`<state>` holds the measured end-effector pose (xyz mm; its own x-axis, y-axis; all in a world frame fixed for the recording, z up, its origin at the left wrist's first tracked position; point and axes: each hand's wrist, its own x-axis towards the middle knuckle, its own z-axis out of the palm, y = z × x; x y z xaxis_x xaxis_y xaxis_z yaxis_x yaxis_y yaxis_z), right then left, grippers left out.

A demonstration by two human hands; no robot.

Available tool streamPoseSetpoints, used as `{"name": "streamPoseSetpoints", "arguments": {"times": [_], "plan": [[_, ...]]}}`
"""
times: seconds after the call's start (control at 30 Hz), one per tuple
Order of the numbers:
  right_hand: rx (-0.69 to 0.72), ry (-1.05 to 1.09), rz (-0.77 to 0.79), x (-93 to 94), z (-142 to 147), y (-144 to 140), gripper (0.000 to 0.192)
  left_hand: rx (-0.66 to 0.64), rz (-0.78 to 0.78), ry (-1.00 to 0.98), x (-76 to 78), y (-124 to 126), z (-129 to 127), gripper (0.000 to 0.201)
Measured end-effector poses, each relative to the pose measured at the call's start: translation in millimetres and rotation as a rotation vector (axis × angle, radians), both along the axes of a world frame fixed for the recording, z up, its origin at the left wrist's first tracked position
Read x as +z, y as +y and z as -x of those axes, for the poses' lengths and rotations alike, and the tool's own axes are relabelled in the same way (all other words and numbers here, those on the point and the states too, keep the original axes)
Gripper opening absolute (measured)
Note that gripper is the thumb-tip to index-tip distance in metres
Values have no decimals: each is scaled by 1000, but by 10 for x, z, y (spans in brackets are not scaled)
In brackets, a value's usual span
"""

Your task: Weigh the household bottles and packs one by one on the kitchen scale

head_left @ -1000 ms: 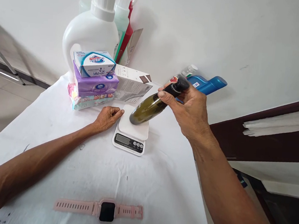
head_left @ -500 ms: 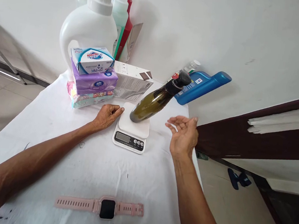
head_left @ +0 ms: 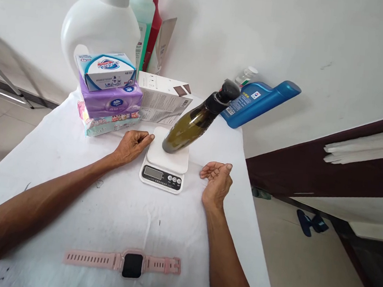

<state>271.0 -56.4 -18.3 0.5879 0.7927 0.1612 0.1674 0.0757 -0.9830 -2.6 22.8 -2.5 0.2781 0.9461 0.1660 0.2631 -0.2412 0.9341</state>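
Note:
An olive-green pump bottle with a black top (head_left: 191, 127) stands on the white platform of a small digital kitchen scale (head_left: 167, 161); the scale's display looks blank. My left hand (head_left: 132, 147) rests on the cloth in a loose fist, thumb and forefinger together at the scale's left edge, with nothing visible in it. To the right of the scale lies my right hand (head_left: 217, 183), palm turned inward, fingers loosely bent and apart from the palm, holding nothing. Neither hand touches the bottle.
A pink-strapped smartwatch (head_left: 132, 265) lies near the front of the white-clothed table (head_left: 174, 242). At back left stand a soap box (head_left: 106, 70), purple tissue pack (head_left: 110, 100), wipes pack (head_left: 111, 123) and large white jug (head_left: 101, 24). A white carton (head_left: 164, 97) and blue bottle (head_left: 261, 100) are behind.
My right hand has come down and left toward the scale, and its fingers have curled in more. My left hand keeps its place beside the scale. The whole view has shifted slightly.

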Motion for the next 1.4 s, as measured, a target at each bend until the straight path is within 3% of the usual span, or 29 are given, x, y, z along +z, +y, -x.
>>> {"name": "streamPoseSetpoints", "arguments": {"times": [1.07,1.23,1.3,1.4], "plan": [[27,-59,11,19,45,-50,61,9,-30,55,15,5,1,48],[-19,-174,-48,338,178,-20,42,15,7,62,13,6,8,48],[87,-263,-66,555,294,54,41,7,17,52,18,4,11,48],[314,-410,1,811,528,214,65,3,30,41,25,2,14,48]]}}
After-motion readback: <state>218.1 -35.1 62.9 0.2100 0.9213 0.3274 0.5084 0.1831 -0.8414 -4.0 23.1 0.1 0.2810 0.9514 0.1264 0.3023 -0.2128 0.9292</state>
